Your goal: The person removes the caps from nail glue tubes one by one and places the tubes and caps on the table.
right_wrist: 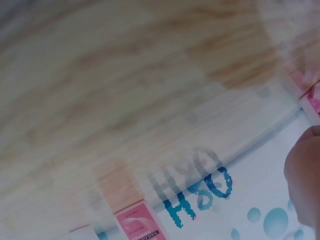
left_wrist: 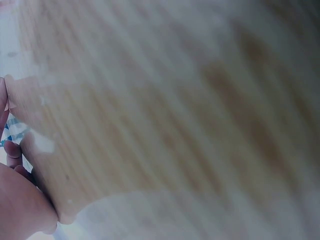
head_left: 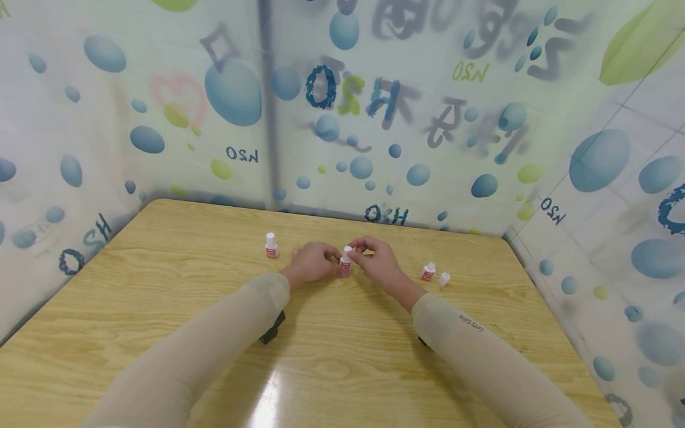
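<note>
A small nail glue bottle [head_left: 345, 267] with a pink label and white cap [head_left: 347, 252] stands in front of me in the head view. My left hand [head_left: 316, 261] grips its body from the left side. From the right, the thumb and fingers of my right hand [head_left: 377, 260] pinch the white cap. In the right wrist view, part of this pink bottle [right_wrist: 313, 102] shows at the right edge, just above my hand. The left wrist view catches only part of my left hand [left_wrist: 22, 200], with the bottle hidden.
Another capped bottle [head_left: 272, 246] stands to the left on the wooden table [head_left: 176, 285]. Right of my hands are an uncapped bottle [head_left: 428, 272] and a loose white cap [head_left: 445, 279]. A patterned curtain [head_left: 299, 148] hangs behind the table's far edge.
</note>
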`<state>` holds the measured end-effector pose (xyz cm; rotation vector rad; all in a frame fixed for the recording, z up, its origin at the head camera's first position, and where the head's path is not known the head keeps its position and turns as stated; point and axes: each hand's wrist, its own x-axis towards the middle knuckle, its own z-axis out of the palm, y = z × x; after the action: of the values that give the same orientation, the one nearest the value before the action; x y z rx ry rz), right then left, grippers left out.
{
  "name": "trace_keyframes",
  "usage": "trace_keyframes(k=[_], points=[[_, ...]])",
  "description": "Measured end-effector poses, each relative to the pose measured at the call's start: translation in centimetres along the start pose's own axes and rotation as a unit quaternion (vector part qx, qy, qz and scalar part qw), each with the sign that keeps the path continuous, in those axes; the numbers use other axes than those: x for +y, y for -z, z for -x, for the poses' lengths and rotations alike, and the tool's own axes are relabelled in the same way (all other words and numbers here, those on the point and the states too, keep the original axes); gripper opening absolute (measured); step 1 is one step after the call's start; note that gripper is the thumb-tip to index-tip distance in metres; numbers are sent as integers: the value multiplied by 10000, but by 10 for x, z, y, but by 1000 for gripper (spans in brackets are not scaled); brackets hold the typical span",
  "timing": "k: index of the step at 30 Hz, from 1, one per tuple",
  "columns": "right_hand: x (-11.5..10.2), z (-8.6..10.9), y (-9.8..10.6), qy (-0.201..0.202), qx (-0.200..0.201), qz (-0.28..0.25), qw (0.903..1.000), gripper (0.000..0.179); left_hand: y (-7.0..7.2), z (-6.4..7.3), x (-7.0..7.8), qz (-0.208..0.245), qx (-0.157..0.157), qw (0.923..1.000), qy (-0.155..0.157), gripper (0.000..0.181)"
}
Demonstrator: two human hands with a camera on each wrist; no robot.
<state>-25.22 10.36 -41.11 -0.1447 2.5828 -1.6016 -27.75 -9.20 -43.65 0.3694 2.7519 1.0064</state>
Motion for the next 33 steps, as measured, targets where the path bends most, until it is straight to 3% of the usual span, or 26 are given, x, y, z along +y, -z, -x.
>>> trace_keyframes(k=[9, 18, 28, 33], points=[[2, -1, 1, 27, -42, 40, 10000, 26, -2, -4, -4, -37, -11, 10000, -52, 35], [3, -1, 0, 145, 6, 115, 9998, 23, 0, -1, -1, -57, 38, 9999, -104, 35], [5, -1, 0, 425, -245, 106, 9987, 25, -1, 1, 0, -99, 18, 9999, -49, 32], [2, 1, -1, 249, -283, -148, 9992, 31, -1, 1, 1, -84, 5, 10000, -50, 33]])
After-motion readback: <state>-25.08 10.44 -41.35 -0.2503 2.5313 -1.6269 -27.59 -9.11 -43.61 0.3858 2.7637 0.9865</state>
